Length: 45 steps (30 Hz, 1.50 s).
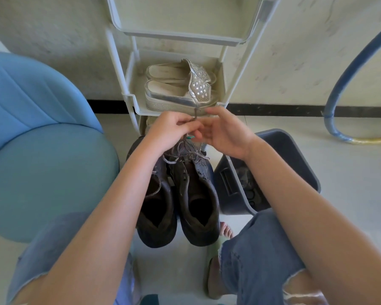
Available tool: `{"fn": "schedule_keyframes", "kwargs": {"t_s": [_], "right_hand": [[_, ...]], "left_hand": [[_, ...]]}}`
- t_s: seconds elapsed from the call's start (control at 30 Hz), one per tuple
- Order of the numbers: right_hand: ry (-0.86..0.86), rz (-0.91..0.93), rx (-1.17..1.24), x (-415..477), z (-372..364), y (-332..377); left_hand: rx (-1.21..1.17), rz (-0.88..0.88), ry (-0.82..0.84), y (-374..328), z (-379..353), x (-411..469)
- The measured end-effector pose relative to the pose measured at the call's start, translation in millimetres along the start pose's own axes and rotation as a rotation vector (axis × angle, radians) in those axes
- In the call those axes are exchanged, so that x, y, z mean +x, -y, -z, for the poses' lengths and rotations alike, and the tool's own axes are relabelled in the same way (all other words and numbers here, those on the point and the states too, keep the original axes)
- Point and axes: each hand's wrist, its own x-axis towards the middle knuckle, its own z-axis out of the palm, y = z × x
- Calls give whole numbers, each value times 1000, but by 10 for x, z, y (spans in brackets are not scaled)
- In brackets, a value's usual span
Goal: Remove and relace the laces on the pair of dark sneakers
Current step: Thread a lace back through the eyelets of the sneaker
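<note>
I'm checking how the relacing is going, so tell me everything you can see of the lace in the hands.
The lace is a thin grey speckled cord with a green tip. It crosses loosely over the front of the dark sneakers, then rises to the left hand, whose fingers pinch it; a small loop stands above them. The right hand sits beside it, fingers relaxed; whether it touches the lace is unclear.

We see a home's shoe corner: a plastic shoe rack holding silver sandals, beside a blue padded seat.
</note>
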Motion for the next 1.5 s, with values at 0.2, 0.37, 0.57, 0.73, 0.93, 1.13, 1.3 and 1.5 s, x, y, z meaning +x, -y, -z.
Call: {"fn": "schedule_keyframes", "kwargs": {"t_s": [0.2,0.37,0.57,0.73,0.93,1.13,1.3,1.5], "right_hand": [[-407,-83,-201,61,5,-77],[-265,130,525,137,46,-60],[-291,175,651,146,59,-26],[-616,249,41,54,204,30],[-503,361,-464,-21,39,43],[-20,-104,-927,167,-61,-377],[-1,-187,-996,184,43,-465],[12,-250,-1038,122,67,-461]], "left_hand": [[82,-20,98,1,-60,-52],[120,-28,125,-18,-111,-67],[164,40,102,99,-127,-21],[447,188,-330,110,-16,-43],[676,537,372,207,-100,12],[808,440,226,440,-376,-44],[722,473,128,491,-411,-65],[487,414,106,533,-372,-87]]}}
